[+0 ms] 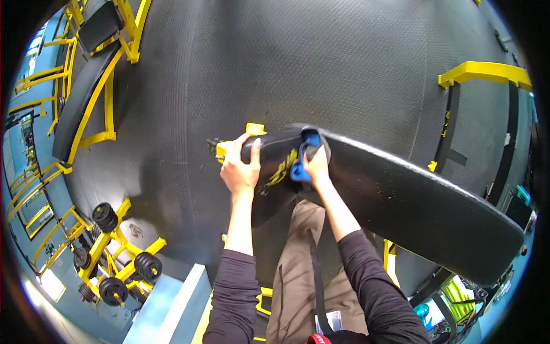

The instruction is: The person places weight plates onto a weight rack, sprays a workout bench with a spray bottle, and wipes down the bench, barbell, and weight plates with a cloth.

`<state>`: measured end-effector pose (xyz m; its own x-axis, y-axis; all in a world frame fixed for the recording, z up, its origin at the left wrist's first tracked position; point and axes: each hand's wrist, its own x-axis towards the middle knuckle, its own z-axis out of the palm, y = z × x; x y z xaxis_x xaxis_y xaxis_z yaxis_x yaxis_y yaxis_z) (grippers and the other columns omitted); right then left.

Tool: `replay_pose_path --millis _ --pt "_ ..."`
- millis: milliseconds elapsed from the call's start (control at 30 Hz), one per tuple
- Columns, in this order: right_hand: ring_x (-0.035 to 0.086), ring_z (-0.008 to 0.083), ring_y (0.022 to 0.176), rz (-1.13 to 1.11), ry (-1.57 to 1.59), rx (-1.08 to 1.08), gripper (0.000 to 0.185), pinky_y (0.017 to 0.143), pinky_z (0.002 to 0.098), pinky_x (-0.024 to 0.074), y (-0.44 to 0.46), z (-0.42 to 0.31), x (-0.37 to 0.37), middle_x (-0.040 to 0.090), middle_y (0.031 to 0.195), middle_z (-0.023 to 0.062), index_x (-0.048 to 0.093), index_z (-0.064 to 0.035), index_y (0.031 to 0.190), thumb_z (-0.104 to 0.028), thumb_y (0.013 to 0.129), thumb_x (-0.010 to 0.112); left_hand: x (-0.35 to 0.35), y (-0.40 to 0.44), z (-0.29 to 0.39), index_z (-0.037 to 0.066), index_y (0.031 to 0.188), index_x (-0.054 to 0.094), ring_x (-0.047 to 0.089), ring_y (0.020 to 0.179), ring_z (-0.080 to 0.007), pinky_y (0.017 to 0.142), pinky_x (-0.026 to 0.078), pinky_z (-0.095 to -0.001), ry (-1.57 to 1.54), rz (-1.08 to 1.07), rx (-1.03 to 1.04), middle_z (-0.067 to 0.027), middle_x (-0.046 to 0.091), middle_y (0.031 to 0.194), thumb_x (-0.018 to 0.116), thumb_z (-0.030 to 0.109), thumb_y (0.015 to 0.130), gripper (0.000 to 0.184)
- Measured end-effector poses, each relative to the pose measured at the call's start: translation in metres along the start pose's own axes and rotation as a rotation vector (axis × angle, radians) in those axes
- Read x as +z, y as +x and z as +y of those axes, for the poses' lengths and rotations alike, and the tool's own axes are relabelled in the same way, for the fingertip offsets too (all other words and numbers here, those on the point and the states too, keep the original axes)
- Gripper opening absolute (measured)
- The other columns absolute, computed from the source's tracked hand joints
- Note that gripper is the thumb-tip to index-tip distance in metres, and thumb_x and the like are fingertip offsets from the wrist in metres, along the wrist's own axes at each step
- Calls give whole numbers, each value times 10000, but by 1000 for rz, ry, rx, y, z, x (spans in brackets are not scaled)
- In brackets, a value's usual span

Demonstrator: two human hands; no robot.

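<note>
A black padded weight bench with a yellow frame lies across the middle of the head view. My left hand (240, 166) grips the end of its short seat pad (275, 150), thumb and fingers spread over the edge. Yellow lettering marks this pad. My right hand (318, 166) holds a bunched blue cloth (300, 171) against the bench where the seat pad meets the long back pad (424, 212). Part of the cloth is hidden under my fingers. The long pad stretches away to the right, with small light specks on its surface.
On the left stand another black-and-yellow bench (86, 103) and a yellow rack with black weight plates (113, 290). A yellow-framed machine (487, 71) is at the right. A pale blue block (169, 309) sits at lower left. Black textured matting (298, 63) covers the floor.
</note>
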<state>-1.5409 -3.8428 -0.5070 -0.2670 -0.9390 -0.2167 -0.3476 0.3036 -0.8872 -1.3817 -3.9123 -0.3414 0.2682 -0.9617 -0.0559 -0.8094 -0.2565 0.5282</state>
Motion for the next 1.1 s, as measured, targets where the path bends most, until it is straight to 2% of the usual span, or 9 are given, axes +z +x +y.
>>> replay_pose_path --millis 167,333,533,633,800,900,933,1000,1100 --pt "318 373 1220 -260 -704 -385 457 1020 407 261 -64 -16 -36 345 1292 232 433 149 1131 -33 717 499 0 -1 4 130 981 619 594 911 -255 790 457 -338 37 -7 -15 -69 625 960 586 309 802 255" --pt "422 330 1122 -459 -902 -723 400 960 410 330 -100 -5 -82 461 1178 190 570 24 1015 -154 661 515 -2 -2 9 136 981 619 593 920 -255 792 458 -339 57 -9 -22 -68 625 973 581 297 803 243" --pt "471 302 971 -145 -901 -524 205 878 458 333 16 -24 -117 511 970 135 550 -36 857 -135 680 521 3 -3 5 181 976 612 604 861 -268 736 483 -364 103 31 35 -60 623 941 563 354 799 253" --pt "459 300 982 35 -968 -449 184 853 466 325 -8 -18 -98 512 988 134 542 -53 864 -155 718 496 3 -3 7 177 978 612 601 871 -268 743 480 -361 125 22 31 -61 622 944 562 350 801 252" --pt "455 274 942 -471 -943 -675 244 825 451 338 -149 21 -121 487 925 117 561 -39 872 -198 703 483 8 -4 0 174 985 609 591 873 -281 753 468 -371 118 63 99 -69 616 911 550 342 812 248" --pt "475 271 887 -448 -777 -767 189 820 439 354 -112 1 -162 497 866 109 576 -47 798 -182 694 495 3 -7 10 180 996 605 588 880 -288 757 466 -369 121 1 36 -78 614 940 529 334 827 241" --pt "476 282 919 -457 -789 -623 175 838 456 347 -82 -11 -175 506 869 118 578 -44 786 -169 699 493 5 -7 8 179 990 606 586 884 -289 756 467 -369 118 16 71 -77 613 946 523 335 831 237" --pt "470 301 922 -99 -866 -644 175 817 457 344 -11 -29 -195 506 911 135 546 -38 823 -144 689 509 4 -9 11 163 1006 600 581 921 -288 785 454 -362 131 -6 47 -90 612 979 511 316 845 240" --pt "459 310 927 11 -898 -414 183 827 449 316 16 -31 -207 499 920 133 534 -52 863 -139 704 506 3 -10 16 164 1018 597 574 945 -295 811 441 -354 145 -30 27 -97 613 996 494 290 859 227"
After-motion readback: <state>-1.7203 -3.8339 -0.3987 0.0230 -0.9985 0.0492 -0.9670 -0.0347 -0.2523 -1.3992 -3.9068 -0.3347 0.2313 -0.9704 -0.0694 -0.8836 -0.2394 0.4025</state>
